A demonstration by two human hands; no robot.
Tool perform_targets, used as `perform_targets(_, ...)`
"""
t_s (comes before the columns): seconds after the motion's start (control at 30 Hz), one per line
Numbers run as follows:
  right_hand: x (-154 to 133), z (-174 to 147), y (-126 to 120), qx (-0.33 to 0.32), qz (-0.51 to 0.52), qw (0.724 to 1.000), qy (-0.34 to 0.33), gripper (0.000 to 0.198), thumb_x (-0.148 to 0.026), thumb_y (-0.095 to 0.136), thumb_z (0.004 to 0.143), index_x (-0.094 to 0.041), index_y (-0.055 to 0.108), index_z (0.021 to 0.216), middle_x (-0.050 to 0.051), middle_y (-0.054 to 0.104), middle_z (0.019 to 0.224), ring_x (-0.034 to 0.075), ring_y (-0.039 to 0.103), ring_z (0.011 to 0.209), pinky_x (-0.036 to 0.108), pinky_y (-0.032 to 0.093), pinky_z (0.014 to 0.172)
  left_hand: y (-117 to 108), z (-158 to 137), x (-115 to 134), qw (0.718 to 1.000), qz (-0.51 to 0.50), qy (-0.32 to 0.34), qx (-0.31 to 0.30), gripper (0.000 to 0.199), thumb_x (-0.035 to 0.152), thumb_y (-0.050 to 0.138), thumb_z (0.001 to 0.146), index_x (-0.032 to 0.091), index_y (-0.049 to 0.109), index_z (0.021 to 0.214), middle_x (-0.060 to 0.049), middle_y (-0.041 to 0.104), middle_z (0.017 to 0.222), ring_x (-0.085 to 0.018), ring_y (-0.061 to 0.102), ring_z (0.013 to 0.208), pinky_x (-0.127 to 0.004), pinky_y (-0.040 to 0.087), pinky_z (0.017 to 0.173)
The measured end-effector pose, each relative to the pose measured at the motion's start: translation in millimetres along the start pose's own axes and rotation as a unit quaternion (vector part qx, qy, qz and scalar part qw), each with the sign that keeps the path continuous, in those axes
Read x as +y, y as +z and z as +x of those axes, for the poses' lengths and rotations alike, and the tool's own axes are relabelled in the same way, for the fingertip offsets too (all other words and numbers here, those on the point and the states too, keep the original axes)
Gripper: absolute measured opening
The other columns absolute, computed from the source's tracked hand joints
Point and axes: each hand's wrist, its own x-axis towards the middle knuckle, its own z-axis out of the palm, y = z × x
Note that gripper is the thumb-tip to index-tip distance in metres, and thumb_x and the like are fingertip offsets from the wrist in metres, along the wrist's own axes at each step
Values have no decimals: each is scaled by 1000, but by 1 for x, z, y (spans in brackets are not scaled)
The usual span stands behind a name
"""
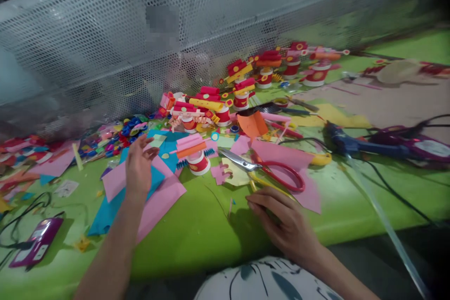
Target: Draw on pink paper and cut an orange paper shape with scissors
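My left hand [138, 168] is raised over blue paper [172, 140] and pink paper [160, 199], fingers apart and loosely bent. A pale green scrap [157, 140] lies by its fingertips; contact is unclear. My right hand [281, 218] is closed near the front edge, thumb and fingertips together beside a yellow strip [270, 185]. Whatever is in that pinch is hidden. Above it lie open scissors [284, 173] with red handles, on pink and yellow paper. Between my hands stands a small red-and-white cup model [198, 161] with pink and orange paper rolls and blue springy paper strips.
Several similar cup models [242, 98] line the back by a perforated metal panel [105, 33]. A blue glue gun [362, 143] with a trailing clear glue stick lies right, among black cables. A purple device [37, 243] lies left. Colourful small pieces [116, 138] are heaped behind.
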Motion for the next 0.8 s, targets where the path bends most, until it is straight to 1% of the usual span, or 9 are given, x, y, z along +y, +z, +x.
perform_targets(0.03,-1,0,-2,10,-23,1000,-12,17,-11,61,96,-21,72,104,6,74,92,16,73,80,25,60,69,2,-3,2,1000,-19,18,-2,43,60,62,92,26,69,118,-6,67,120,-17,66,88,-34,51,89)
perform_targets(0.13,0,0,-12,24,-132,990,-37,18,-13,64,95,-19,72,110,9,76,98,19,73,85,30,60,75,7,-11,7,992,-22,124,13,43,59,56,96,28,68,124,-4,64,129,-18,65,93,-36,50,95)
perform_targets(0.2,5,-1,-21,2,-211,977,-20,19,-18,63,98,-18,72,114,11,75,105,23,72,91,36,59,78,9,-14,9,982,-10,189,23,44,61,59,93,31,68,125,-2,63,130,-18,66,93,-36,50,96)
perform_targets(0.27,11,-4,-30,-39,-280,959,13,22,-25,60,100,-17,73,116,13,74,111,27,70,94,42,58,79,9,-13,9,974,-6,226,27,47,65,62,90,34,68,125,-2,63,130,-18,67,91,-38,52,95)
perform_targets(0.4,21,-12,-39,-117,-336,934,39,25,-32,59,101,-19,75,116,13,74,119,30,69,100,46,55,84,6,-9,5,973,-14,229,24,47,64,69,86,36,69,124,-2,61,130,-18,71,87,-39,53,92)
perform_targets(0.5,23,-13,-38,-130,-342,930,35,19,-26,58,101,-22,77,101,8,78,110,26,70,94,43,50,85,4,-7,2,972,-17,233,20,49,61,73,83,35,69,124,-2,60,129,-19,71,86,-40,53,91)
perform_targets(0.6,24,-9,-36,-138,-345,927,41,21,-23,57,101,-24,76,93,6,77,104,25,69,89,43,47,86,4,-8,4,966,-13,257,9,52,60,76,80,34,69,124,-3,57,130,-20,69,89,-42,54,91)
perform_targets(0.7,26,-4,-34,-164,-343,924,47,17,-23,59,99,-23,74,94,6,76,104,26,69,91,42,46,87,6,-10,8,959,-10,281,8,51,59,78,78,32,70,121,-4,57,128,-20,65,92,-43,55,90)
perform_targets(0.8,28,0,-33,-168,-355,918,46,17,-19,55,99,-19,72,104,9,77,99,28,70,89,44,46,84,9,-12,12,957,-7,290,9,47,58,77,80,32,70,119,-3,58,127,-19,65,89,-42,56,90)
